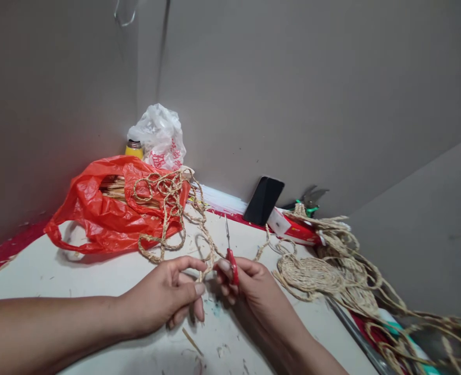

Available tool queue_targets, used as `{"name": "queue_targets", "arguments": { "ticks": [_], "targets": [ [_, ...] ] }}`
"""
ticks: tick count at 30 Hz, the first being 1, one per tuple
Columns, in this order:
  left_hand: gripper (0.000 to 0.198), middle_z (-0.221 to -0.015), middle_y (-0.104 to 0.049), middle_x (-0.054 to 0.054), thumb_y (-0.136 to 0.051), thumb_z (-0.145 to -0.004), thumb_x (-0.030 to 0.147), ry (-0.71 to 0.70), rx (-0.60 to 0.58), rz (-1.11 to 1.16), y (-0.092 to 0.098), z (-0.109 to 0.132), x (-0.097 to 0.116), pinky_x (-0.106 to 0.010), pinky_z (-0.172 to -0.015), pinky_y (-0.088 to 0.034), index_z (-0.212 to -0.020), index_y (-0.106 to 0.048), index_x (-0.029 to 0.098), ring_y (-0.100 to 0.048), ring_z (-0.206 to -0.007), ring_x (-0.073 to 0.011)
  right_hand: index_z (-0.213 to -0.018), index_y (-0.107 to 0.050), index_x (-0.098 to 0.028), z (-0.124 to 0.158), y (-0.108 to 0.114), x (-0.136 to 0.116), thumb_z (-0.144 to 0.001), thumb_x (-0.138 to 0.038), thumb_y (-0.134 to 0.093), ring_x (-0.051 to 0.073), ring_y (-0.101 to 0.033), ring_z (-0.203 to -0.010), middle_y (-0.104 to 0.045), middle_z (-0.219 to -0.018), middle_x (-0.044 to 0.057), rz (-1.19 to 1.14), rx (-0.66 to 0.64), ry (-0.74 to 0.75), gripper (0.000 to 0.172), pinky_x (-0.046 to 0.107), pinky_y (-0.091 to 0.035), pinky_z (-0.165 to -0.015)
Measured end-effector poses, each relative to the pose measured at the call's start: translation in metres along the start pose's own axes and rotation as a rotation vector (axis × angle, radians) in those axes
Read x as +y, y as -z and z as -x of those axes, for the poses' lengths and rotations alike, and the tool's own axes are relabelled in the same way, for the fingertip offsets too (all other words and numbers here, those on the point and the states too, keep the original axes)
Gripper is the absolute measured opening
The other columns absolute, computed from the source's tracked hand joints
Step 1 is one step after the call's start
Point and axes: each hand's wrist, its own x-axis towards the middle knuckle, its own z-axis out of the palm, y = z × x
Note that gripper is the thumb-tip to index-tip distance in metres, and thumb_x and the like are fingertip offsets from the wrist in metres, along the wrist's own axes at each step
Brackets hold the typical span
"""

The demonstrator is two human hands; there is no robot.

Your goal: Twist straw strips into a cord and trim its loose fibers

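A braided straw cord runs from a loose tangle on the red bag down to my hands. My left hand pinches the cord's lower part between thumb and fingers. Close on its right, my right hand holds small scissors with red handles, their thin blades pointing up and away from me. The fingertips of my right hand are beside the cord; whether they touch it I cannot tell.
A red plastic bag with straw strips lies at the left, a yellow bottle and white bag behind it. A black phone leans on the wall. Coiled woven cord and pruning shears are at the right.
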Motion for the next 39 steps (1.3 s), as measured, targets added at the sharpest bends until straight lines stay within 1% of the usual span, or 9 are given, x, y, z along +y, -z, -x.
{"name": "queue_targets", "arguments": {
  "ticks": [6,12,16,20,22,27,32,37,39],
  "targets": [
    [0.033,-0.067,-0.064,0.001,-0.06,-0.081,0.04,0.03,-0.001,-0.153,-0.006,0.005,-0.002,-0.017,-0.039,-0.027,-0.101,-0.048,0.017,-0.034,-0.038,-0.0034,-0.068,-0.064,-0.013,0.004,-0.007,-0.004,-0.072,-0.04,-0.073,0.006,-0.037,-0.049,-0.052,-0.059,0.0,-0.179,-0.113,-0.104,0.029,0.017,-0.027,-0.043],
    [0.024,-0.069,-0.062,-0.001,-0.06,-0.081,0.037,-0.055,-0.049,-0.232,-0.007,0.008,-0.004,-0.02,-0.061,-0.04,-0.089,-0.057,0.014,-0.054,-0.062,-0.0093,-0.059,-0.058,-0.014,0.008,-0.012,-0.009,-0.064,-0.029,-0.08,0.006,-0.035,-0.048,-0.042,-0.051,-0.005,-0.267,-0.122,-0.083,0.027,0.017,-0.024,-0.042],
    [0.036,-0.077,-0.065,-0.005,-0.05,-0.085,0.048,0.01,-0.115,-0.141,-0.005,0.005,0.0,-0.019,-0.049,-0.035,-0.095,-0.057,0.014,-0.045,-0.049,-0.0061,-0.06,-0.057,-0.015,0.009,-0.009,-0.008,-0.065,-0.03,-0.079,0.006,-0.035,-0.047,-0.044,-0.053,-0.005,-0.249,-0.11,0.008,0.027,0.019,-0.027,-0.044],
    [0.037,-0.081,-0.065,-0.007,-0.052,-0.084,0.049,0.056,-0.158,-0.032,-0.003,0.002,0.005,-0.02,-0.05,-0.037,-0.093,-0.058,0.014,-0.05,-0.053,-0.0075,-0.06,-0.057,-0.016,0.007,-0.004,-0.009,-0.066,-0.033,-0.078,0.005,-0.032,-0.044,-0.043,-0.051,-0.006,-0.198,-0.044,0.074,0.027,0.02,-0.026,-0.044],
    [0.034,-0.079,-0.065,-0.006,-0.06,-0.08,0.047,0.05,-0.123,0.014,-0.002,0.001,0.006,-0.02,-0.054,-0.039,-0.089,-0.059,0.014,-0.051,-0.056,-0.0076,-0.061,-0.059,-0.016,0.006,-0.002,-0.01,-0.065,-0.035,-0.078,0.006,-0.032,-0.045,-0.043,-0.049,-0.006,-0.176,-0.022,0.084,0.028,0.02,-0.026,-0.044],
    [0.03,-0.068,-0.059,-0.002,-0.071,-0.072,0.04,-0.07,0.103,-0.027,-0.003,0.004,0.009,-0.021,-0.054,-0.035,-0.077,-0.06,0.013,-0.046,-0.056,-0.0071,-0.068,-0.063,-0.016,0.0,0.0,-0.008,-0.065,-0.046,-0.077,0.007,-0.037,-0.047,-0.045,-0.054,-0.004,-0.174,0.093,0.067,0.033,0.02,-0.029,-0.044],
    [0.024,-0.056,-0.05,0.003,-0.068,-0.074,0.035,-0.149,0.243,-0.147,-0.005,0.006,0.012,-0.02,-0.05,-0.032,-0.073,-0.061,0.013,-0.04,-0.05,-0.0063,-0.08,-0.068,-0.016,-0.001,0.005,-0.01,-0.071,-0.053,-0.068,0.01,-0.043,-0.051,-0.055,-0.062,0.001,0.159,0.259,0.197,0.038,0.023,-0.035,-0.048],
    [0.016,-0.056,-0.049,0.003,-0.068,-0.073,0.028,-0.149,0.318,-0.183,-0.005,0.003,0.011,-0.018,-0.049,-0.031,-0.075,-0.065,0.012,-0.039,-0.05,-0.0051,-0.067,-0.06,-0.018,0.008,0.009,-0.024,-0.081,-0.035,-0.056,0.016,-0.053,-0.067,-0.059,-0.073,0.004,0.781,0.051,0.473,0.022,0.025,-0.039,-0.057],
    [0.018,-0.056,-0.05,0.004,-0.069,-0.072,0.028,-0.096,0.348,-0.123,-0.003,0.001,0.01,-0.018,-0.045,-0.029,-0.078,-0.065,0.012,-0.038,-0.047,-0.0044,-0.062,-0.054,-0.019,0.011,0.013,-0.028,-0.08,-0.028,-0.054,0.014,-0.051,-0.061,-0.056,-0.067,0.002,1.023,-0.012,0.534,0.021,0.025,-0.037,-0.056]
  ]
}}
